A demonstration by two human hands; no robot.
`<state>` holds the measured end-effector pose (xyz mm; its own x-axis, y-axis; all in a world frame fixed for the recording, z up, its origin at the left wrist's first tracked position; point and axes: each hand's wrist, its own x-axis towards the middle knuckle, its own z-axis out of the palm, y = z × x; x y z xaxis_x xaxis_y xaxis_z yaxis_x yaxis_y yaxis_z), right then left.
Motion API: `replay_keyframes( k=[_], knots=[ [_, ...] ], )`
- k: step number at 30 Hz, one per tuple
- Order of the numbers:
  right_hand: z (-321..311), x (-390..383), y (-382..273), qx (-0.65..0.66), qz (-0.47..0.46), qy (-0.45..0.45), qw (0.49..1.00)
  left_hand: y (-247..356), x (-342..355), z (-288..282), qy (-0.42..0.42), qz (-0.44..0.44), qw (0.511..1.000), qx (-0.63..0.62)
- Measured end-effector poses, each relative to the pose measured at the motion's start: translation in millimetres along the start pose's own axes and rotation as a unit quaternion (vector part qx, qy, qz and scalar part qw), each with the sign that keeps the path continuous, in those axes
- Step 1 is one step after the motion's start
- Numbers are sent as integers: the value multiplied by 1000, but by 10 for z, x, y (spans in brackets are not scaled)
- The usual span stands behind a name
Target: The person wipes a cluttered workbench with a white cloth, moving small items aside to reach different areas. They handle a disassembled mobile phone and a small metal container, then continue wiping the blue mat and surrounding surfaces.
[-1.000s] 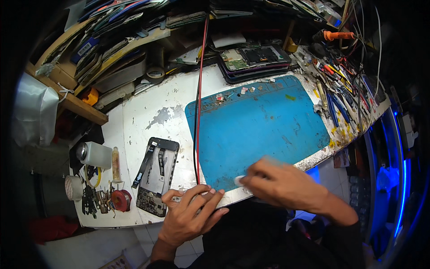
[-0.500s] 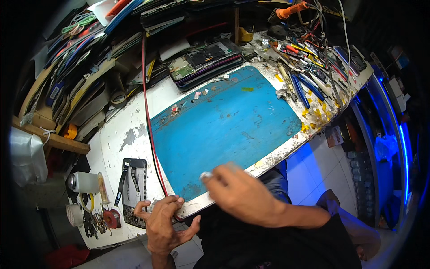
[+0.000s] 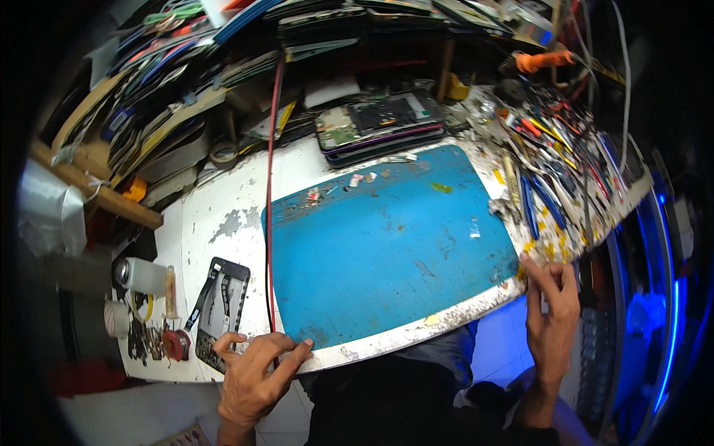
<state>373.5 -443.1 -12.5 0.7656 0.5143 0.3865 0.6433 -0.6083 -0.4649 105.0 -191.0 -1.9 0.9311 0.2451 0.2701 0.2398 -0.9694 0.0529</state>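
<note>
A blue work mat (image 3: 387, 260) lies on the white, worn tabletop, with small scraps along its far edge. My left hand (image 3: 256, 379) rests at the mat's near left corner. Its fingers are bent but apart, one fingertip touches the mat's edge, and nothing shows in it. A black-and-red cable (image 3: 271, 223) runs down beside the mat to this hand. At the mat's near right corner is my right hand (image 3: 552, 312), thumb and index finger drawn together. What they hold, if anything, is hidden. Left of the cable lies an opened phone frame (image 3: 230, 297) with a dark flex strip.
Stacked opened phones (image 3: 379, 126) stand behind the mat. Pliers (image 3: 529, 204) and many other tools crowd the right side, near yellow flakes. A white bottle (image 3: 145, 276) and a red solder spool (image 3: 176, 344) are at far left. Packed shelves (image 3: 156, 82) rise behind.
My right hand has moved from over the mat's near edge to its right corner. The small white wad at its fingertips no longer shows. The view has shifted; my left hand stays at its corner.
</note>
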Motion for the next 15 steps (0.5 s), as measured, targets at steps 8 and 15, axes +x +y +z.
replay_keyframes(
  k=[8,15],
  knots=[
    [30,5,57,-21,-32,-53,998,4,-131,63,-13,21,1000,16],
    [-57,89,68,-21,-25,-97,995,275,164,-13,-161,-25,985,65]
  ],
)
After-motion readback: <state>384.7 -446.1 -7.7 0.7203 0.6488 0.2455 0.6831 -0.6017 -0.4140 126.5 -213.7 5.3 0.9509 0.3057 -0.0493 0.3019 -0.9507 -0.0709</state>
